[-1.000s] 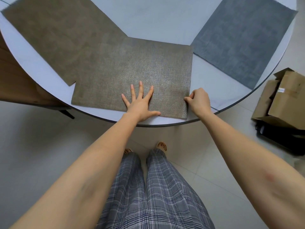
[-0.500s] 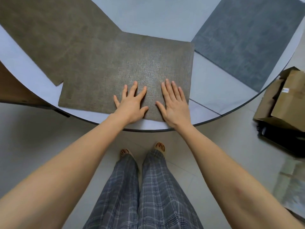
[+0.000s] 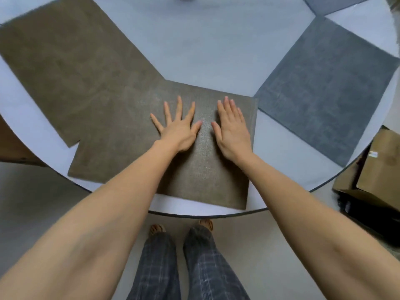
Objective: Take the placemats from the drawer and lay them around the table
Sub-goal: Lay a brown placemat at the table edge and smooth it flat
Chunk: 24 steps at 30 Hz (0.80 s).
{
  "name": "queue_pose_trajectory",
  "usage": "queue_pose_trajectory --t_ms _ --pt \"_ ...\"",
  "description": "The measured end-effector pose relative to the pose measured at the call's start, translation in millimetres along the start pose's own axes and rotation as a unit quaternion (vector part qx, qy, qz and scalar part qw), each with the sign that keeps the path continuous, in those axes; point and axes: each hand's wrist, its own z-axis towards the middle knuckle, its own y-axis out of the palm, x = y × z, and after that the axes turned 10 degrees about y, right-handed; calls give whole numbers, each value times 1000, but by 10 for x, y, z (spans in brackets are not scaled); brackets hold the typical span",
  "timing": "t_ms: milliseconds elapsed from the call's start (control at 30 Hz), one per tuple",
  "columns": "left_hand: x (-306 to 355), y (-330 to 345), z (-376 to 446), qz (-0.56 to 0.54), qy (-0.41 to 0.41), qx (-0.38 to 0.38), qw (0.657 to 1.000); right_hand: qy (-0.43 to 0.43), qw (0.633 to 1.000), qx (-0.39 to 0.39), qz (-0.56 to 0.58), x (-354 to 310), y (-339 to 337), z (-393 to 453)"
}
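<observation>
A brown woven placemat (image 3: 134, 148) lies flat at the near edge of the round white table (image 3: 205, 50). My left hand (image 3: 179, 128) presses on it with fingers spread. My right hand (image 3: 232, 126) lies flat beside it on the same mat, fingers together. A second brown placemat (image 3: 69, 68) sits to the left, its corner overlapped by the near one. A grey-blue placemat (image 3: 329, 89) lies to the right, apart from the brown mat. The corner of another grey-blue mat (image 3: 329, 4) shows at the top right.
Cardboard boxes (image 3: 378, 167) and a dark object stand on the floor to the right of the table. A brown wooden piece (image 3: 13, 148) shows under the table's left edge. My legs and feet stand close to the near rim.
My right hand left the mat's right edge and came to lie flat on the mat. Both hands have slid further onto the mat, away from its near edge.
</observation>
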Motion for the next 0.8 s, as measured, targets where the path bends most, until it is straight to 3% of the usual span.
queue_pose_trajectory --t_ms 200,367,500,567,700,800 --pt "-73 138 61 24 -5 1 1000 -53 998 -16 -41 273 118 130" --pt "-58 114 53 13 -3 -10 1000 98 993 -6 -62 632 -137 298" --pt "-54 92 56 0 -9 -12 1000 -27 999 -11 -22 242 -24 222" --pt "-54 48 56 -29 -9 -12 999 -9 999 -34 -26 265 25 201" --pt "-149 -159 -12 -156 -1 21 988 123 991 -36 -32 182 -184 246" --pt "-438 -433 -142 -288 -13 114 951 60 998 -30 21 -318 -350 168"
